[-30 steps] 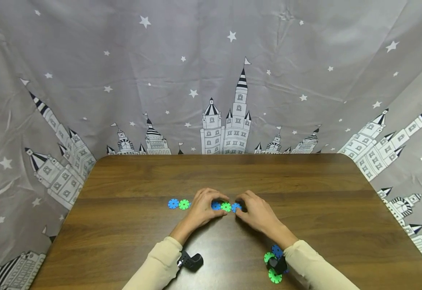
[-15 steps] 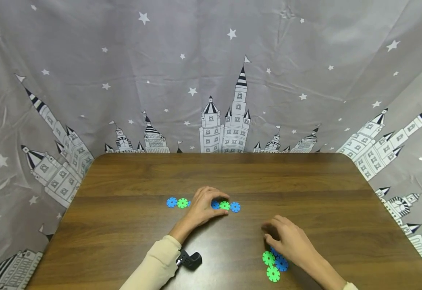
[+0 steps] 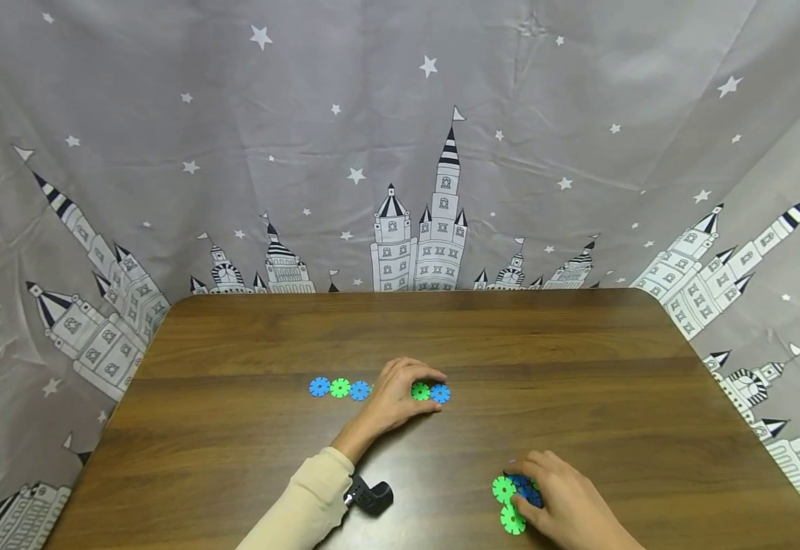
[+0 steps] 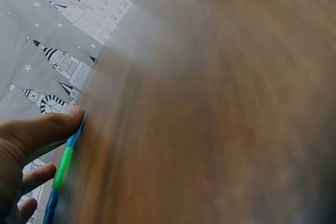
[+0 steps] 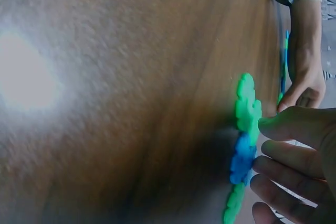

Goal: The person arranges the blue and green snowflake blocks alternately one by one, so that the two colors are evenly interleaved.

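A straight row of blue and green notched plastic discs lies on the wooden table, with a blue disc (image 3: 320, 386) at its left end and a blue disc (image 3: 440, 393) at its right end. My left hand (image 3: 393, 397) arches over the row and hides its middle. Thumb and index finger lie on either side of the right end, spread apart beside a green disc (image 3: 421, 391). At the front right, my right hand (image 3: 568, 496) reaches over a small pile of discs. Its thumb is at the green discs (image 5: 247, 103), its fingers beside a blue disc (image 5: 242, 158).
The brown wooden table (image 3: 255, 336) extends behind the row and to both sides. A grey curtain (image 3: 510, 69) printed with castles and stars hangs behind it. A black wrist device (image 3: 370, 496) hangs under the left sleeve (image 3: 303, 496).
My right hand has left the right end of the row and come down and right to the disc pile. My left hand has shifted slightly right along the row, uncovering a blue disc.
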`<state>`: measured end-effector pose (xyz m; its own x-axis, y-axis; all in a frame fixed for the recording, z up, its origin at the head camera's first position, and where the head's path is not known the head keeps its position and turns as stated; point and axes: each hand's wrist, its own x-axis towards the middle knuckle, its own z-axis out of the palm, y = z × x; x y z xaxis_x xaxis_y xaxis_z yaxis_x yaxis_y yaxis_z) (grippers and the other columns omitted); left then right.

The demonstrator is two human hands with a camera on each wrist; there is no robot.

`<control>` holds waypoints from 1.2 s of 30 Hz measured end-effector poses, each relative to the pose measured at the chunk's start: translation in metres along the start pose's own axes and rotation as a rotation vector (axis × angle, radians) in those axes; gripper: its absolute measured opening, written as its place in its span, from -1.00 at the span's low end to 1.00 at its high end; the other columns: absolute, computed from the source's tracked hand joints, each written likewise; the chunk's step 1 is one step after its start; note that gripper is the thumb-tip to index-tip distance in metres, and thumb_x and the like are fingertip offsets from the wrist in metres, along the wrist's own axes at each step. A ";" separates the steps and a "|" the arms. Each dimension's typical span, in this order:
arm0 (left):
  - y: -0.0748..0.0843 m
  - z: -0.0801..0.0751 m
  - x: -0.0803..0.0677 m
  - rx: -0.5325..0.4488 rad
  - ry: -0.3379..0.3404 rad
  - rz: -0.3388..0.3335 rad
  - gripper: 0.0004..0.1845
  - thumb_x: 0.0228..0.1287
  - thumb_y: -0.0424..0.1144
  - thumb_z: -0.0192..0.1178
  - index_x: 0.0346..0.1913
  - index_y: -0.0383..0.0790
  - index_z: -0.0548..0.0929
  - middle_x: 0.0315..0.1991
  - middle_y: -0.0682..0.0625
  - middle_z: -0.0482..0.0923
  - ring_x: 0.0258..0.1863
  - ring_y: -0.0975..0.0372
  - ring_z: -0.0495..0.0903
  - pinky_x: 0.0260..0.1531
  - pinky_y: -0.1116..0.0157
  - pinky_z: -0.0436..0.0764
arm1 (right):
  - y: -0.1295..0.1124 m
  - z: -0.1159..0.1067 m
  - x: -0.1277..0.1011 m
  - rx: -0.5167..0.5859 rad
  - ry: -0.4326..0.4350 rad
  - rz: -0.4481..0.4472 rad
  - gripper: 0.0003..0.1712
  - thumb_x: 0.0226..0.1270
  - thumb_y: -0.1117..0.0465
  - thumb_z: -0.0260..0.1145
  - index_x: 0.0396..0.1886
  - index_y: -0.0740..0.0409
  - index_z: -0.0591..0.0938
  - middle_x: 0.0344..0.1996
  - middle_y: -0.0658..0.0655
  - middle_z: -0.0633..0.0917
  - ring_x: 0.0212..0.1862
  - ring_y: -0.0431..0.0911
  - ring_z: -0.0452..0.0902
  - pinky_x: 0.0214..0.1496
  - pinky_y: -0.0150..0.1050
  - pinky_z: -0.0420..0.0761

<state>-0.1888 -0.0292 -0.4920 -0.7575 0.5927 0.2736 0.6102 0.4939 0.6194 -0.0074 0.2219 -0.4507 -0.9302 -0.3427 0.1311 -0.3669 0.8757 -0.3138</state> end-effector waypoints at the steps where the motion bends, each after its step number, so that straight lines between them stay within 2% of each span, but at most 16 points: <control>1: 0.001 0.000 0.000 -0.005 0.001 0.004 -0.53 -0.03 -0.06 0.53 0.02 -0.02 0.73 -0.04 0.09 0.68 0.06 0.17 0.50 0.28 0.06 0.26 | -0.001 0.001 0.000 -0.001 0.001 -0.005 -0.64 0.08 0.15 0.50 -0.09 0.08 0.70 -0.15 -0.09 0.64 -0.10 -0.17 0.56 -0.13 -0.13 0.66; 10: 0.001 0.002 0.000 -0.003 0.021 0.007 -0.54 -0.08 -0.11 0.55 -0.02 -0.02 0.75 -0.08 0.08 0.68 0.03 0.17 0.51 0.28 0.04 0.25 | -0.006 0.003 0.004 0.024 0.013 -0.041 -0.60 0.08 0.08 0.53 -0.06 0.03 0.68 -0.12 -0.14 0.62 -0.10 -0.21 0.54 -0.15 -0.16 0.64; 18: 0.002 0.001 0.001 0.005 0.022 0.017 -0.58 -0.05 -0.11 0.54 -0.04 -0.02 0.76 -0.11 0.11 0.69 0.02 0.19 0.51 0.28 0.06 0.24 | -0.005 0.006 0.004 0.060 0.017 -0.113 -0.66 0.08 0.11 0.53 -0.12 0.01 0.70 -0.18 -0.22 0.62 -0.20 -0.33 0.38 -0.27 -0.35 0.56; 25: 0.002 0.001 0.002 -0.009 0.024 0.021 -0.61 -0.02 -0.10 0.53 -0.05 -0.02 0.77 -0.13 0.12 0.69 0.01 0.19 0.52 0.30 0.05 0.22 | -0.006 0.004 0.006 0.071 -0.044 -0.076 -0.78 0.22 0.10 0.45 -0.13 -0.04 0.70 -0.18 -0.27 0.60 -0.15 -0.31 0.43 -0.18 -0.28 0.59; 36: 0.002 0.001 0.002 -0.030 0.036 0.036 -0.58 -0.07 -0.17 0.55 -0.06 -0.07 0.76 -0.13 0.10 0.71 0.02 0.17 0.55 0.35 0.00 0.16 | -0.008 0.004 0.010 0.041 -0.058 -0.079 -0.71 0.14 0.10 0.50 -0.13 -0.02 0.69 -0.23 -0.23 0.56 -0.16 -0.29 0.42 -0.21 -0.26 0.59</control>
<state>-0.1886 -0.0265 -0.4904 -0.7434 0.5863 0.3220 0.6304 0.4531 0.6303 -0.0139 0.2106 -0.4506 -0.8967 -0.4305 0.1025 -0.4381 0.8309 -0.3431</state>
